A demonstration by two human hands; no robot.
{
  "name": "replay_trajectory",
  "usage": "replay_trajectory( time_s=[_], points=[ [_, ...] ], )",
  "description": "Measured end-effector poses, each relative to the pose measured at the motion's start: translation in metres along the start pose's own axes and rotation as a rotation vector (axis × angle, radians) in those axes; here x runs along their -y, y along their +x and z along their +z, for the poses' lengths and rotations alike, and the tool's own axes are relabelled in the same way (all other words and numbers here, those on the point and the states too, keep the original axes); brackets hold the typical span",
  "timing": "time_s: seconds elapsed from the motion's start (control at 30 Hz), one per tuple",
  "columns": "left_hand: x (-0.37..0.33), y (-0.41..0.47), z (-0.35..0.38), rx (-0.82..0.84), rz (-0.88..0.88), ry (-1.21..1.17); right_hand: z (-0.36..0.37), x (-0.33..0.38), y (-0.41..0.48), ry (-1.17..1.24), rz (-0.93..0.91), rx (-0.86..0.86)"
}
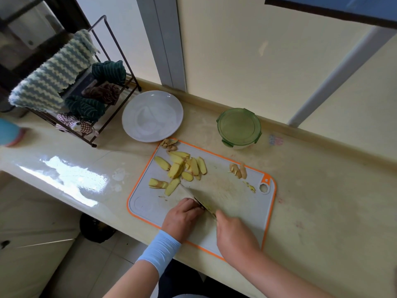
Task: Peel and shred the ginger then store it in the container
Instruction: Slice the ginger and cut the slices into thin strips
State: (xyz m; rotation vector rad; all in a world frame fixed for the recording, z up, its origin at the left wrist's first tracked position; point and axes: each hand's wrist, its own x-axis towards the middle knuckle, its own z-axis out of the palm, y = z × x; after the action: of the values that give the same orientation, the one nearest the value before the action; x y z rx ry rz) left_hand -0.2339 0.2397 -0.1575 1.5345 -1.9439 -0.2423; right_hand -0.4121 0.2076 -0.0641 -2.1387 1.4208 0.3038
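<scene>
Several peeled yellow ginger slices (179, 168) lie on the far left of a grey cutting board with an orange rim (236, 190). Brown peel scraps (238, 170) sit near its right end, more peel (169, 144) at the far corner. My right hand (235, 237) grips the handle of a cleaver (193, 195) whose blade runs across the board. My left hand (182, 218) has its fingers curled down on a piece of ginger right against the blade; the piece is mostly hidden. A round container with a green clip lid (239, 126) stands shut behind the board.
A white plate (152, 116) sits behind the board's left corner. A dark wire rack (103, 87) holding cloths stands at the back left. A blue-pink object (9, 132) is at the left edge. The counter's front edge runs just below the board.
</scene>
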Motion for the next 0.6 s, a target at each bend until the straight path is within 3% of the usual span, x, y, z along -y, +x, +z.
replay_trajectory(
  time_s=[0.6],
  points=[
    [-0.003, -0.002, -0.002, -0.004, 0.023, 0.041, -0.005, 0.015, 0.018, -0.004, -0.042, 0.035]
  ],
)
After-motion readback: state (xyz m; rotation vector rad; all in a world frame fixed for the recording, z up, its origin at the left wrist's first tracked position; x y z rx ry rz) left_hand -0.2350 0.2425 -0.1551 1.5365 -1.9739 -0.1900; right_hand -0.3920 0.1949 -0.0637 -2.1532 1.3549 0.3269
